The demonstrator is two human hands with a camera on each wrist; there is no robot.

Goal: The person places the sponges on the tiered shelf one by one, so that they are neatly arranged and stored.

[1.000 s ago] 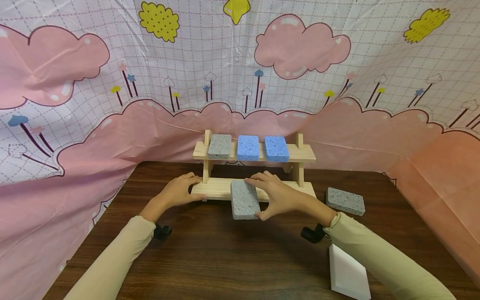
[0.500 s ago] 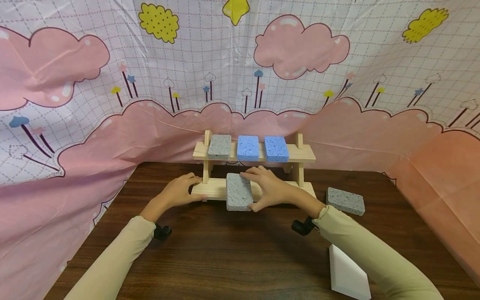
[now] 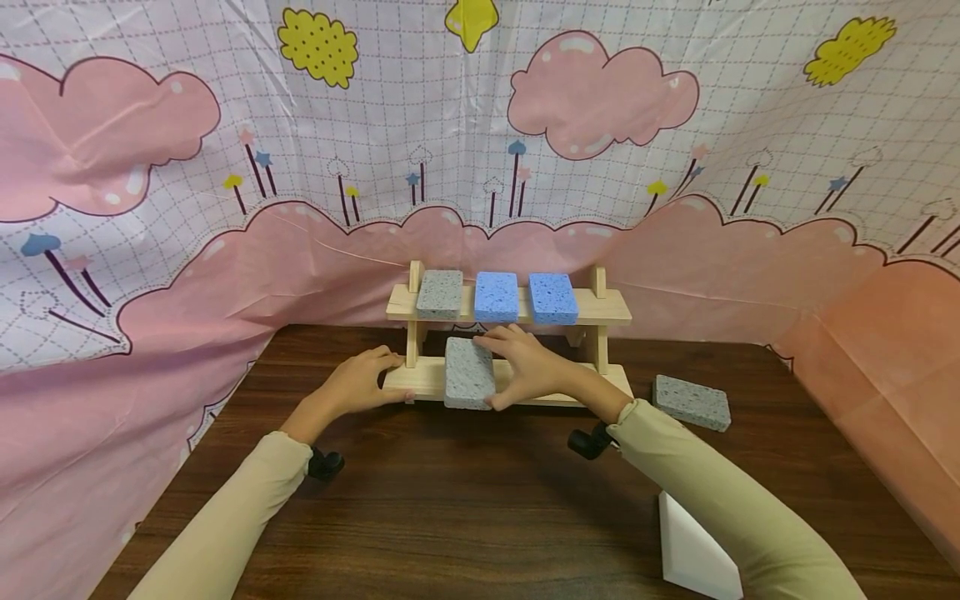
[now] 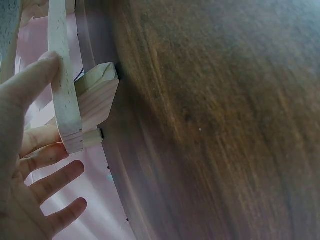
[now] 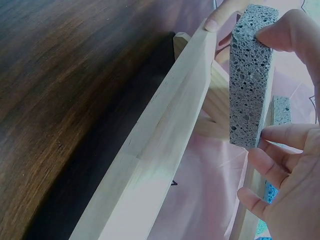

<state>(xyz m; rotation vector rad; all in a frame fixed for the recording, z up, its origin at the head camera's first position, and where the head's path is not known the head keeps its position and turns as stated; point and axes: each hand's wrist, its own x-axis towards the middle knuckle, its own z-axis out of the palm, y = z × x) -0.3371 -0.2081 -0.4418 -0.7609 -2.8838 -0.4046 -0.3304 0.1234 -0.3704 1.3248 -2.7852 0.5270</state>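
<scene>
My right hand [image 3: 528, 372] pinches a light grey speckled sponge [image 3: 468, 375] by its right side, thumb at the near end and fingers at the far end. In the right wrist view a gap shows between this sponge [image 5: 250, 75] and the lower shelf [image 5: 160, 135]. My left hand [image 3: 360, 383] grips the left end of the two-tier wooden rack's lower shelf [image 3: 427, 375]. The left wrist view shows the thumb on one face of that shelf [image 4: 67, 100] and fingers at the other. On the upper shelf [image 3: 613, 308] sit a grey sponge [image 3: 440, 293] and two blue sponges [image 3: 497, 296].
Another grey sponge [image 3: 692, 402] lies on the dark wooden table [image 3: 450, 517] to the right of the rack. A white block [image 3: 697, 550] lies nearer, partly under the right sleeve. Behind the rack hangs a pink and white patterned cloth [image 3: 352, 250].
My right hand has carried the grey sponge left and away from me, over the lower shelf. The left hand keeps its grip on the rack.
</scene>
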